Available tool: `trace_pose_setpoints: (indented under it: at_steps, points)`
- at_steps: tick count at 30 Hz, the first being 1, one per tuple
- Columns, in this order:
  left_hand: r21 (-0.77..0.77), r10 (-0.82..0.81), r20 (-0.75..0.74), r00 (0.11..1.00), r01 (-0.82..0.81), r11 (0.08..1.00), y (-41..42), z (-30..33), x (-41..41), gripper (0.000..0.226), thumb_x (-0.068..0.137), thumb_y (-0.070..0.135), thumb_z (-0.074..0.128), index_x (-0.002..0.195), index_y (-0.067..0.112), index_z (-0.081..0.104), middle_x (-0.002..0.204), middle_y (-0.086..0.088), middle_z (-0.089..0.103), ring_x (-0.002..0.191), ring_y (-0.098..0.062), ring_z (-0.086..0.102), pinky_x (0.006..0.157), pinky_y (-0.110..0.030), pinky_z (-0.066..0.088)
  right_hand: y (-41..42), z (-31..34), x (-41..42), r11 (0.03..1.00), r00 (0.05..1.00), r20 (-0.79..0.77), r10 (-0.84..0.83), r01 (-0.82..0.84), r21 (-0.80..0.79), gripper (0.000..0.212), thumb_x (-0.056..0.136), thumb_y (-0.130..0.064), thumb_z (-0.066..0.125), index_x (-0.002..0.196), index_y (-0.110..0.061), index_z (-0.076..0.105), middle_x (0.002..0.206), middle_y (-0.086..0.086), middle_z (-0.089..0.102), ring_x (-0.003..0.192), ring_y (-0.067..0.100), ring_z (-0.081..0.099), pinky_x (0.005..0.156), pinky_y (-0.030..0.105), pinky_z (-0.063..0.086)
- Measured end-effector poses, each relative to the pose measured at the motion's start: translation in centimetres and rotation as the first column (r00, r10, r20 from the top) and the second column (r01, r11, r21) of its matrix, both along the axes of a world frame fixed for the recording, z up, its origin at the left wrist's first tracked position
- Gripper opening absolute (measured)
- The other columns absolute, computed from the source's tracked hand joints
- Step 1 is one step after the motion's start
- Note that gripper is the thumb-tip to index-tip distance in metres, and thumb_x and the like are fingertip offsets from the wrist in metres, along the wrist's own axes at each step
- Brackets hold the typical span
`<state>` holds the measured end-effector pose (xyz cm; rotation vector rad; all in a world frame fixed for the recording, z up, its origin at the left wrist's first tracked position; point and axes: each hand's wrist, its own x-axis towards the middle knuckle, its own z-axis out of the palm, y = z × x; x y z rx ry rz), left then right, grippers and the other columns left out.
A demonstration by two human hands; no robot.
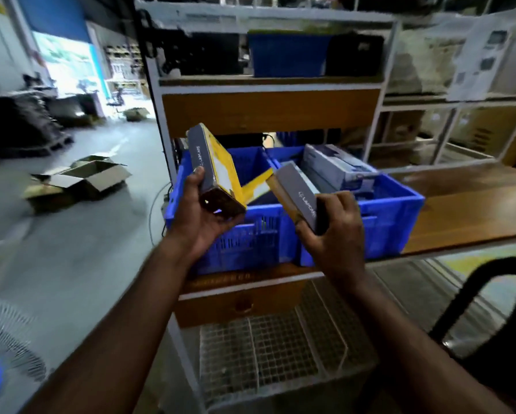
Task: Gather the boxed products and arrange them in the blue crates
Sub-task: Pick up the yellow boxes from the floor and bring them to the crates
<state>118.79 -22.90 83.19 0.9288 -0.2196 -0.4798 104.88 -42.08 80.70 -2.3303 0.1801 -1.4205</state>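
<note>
Fingers and thumb of the left hand (204, 215) curl round the lower end of a yellow-and-grey box (213, 168), holding it tilted above the left blue crate (238, 234). The right hand (331, 225) grips a second grey-sided box (295, 194) by its near end, over the seam between that crate and the right blue crate (391, 213).

Both boxes are held by one end only, so either could swing or slip as it goes down. They sit close together and could knock each other.

The right crate already holds pale boxed products (337, 167), leaving little room; the left crate looks more open, with one yellow box (258, 185) leaning inside. The shelf board (268, 110) above limits lifting.
</note>
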Motion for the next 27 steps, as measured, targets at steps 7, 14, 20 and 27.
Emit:
trace_pose_setpoints:
  at_steps: [7, 14, 20, 27]
  points:
    - [-0.087, -0.095, -0.161, 0.982, 0.082, 0.993, -2.2, 1.0, 7.7, 0.065, 0.079, 0.060, 0.061, 0.121, 0.011, 0.057, 0.129, -0.019, 0.056, 0.124, -0.041, 0.052, 0.096, -0.060, 0.044, -2.7, 3.0, 9.8, 0.989, 0.996, -0.017, 0.091, -0.092, -0.119, 0.037, 0.075, -0.027, 0.072, 0.105, -0.009, 0.061, 0.102, 0.012, 0.053, 0.094, 0.030, 0.052, 0.070, 0.035, 0.041]
    - [-0.067, -0.013, -0.336, 0.942, -0.010, 0.998, -3.5, -0.3, 14.4, 0.063, 0.077, 0.058, 0.058, 0.120, 0.012, 0.055, 0.121, -0.020, 0.056, 0.107, -0.039, 0.057, 0.090, -0.058, 0.047, -2.7, 2.9, 19.4, 0.952, 0.998, -0.058, -0.004, -0.014, -0.306, 0.031, 0.078, -0.028, 0.065, 0.105, -0.012, 0.063, 0.098, 0.012, 0.054, 0.089, 0.034, 0.050, 0.070, 0.040, 0.043]
    - [0.218, 0.126, -0.290, 0.949, -0.063, 0.974, -4.4, -1.6, 18.7, 0.061, 0.084, 0.062, 0.037, 0.111, 0.013, 0.062, 0.102, -0.016, 0.065, 0.106, -0.035, 0.056, 0.085, -0.052, 0.047, -1.2, 1.3, 26.1, 0.907, 0.970, -0.200, -0.139, 0.043, -0.419, 0.029, 0.073, -0.024, 0.068, 0.101, -0.018, 0.063, 0.097, 0.012, 0.053, 0.089, 0.032, 0.047, 0.071, 0.039, 0.036]
    - [0.756, 0.389, 0.420, 0.819, -0.554, 0.349, -4.5, -4.5, 21.5, 0.064, 0.094, 0.053, 0.033, 0.115, -0.001, 0.060, 0.118, -0.027, 0.062, 0.107, -0.041, 0.060, 0.091, -0.044, 0.050, -1.5, -1.5, 29.2, 0.929, 0.804, -0.568, -0.175, -0.057, -0.366, 0.069, 0.068, -0.039, 0.075, 0.131, -0.027, 0.048, 0.124, 0.013, 0.047, 0.113, 0.035, 0.043, 0.095, 0.049, 0.033]
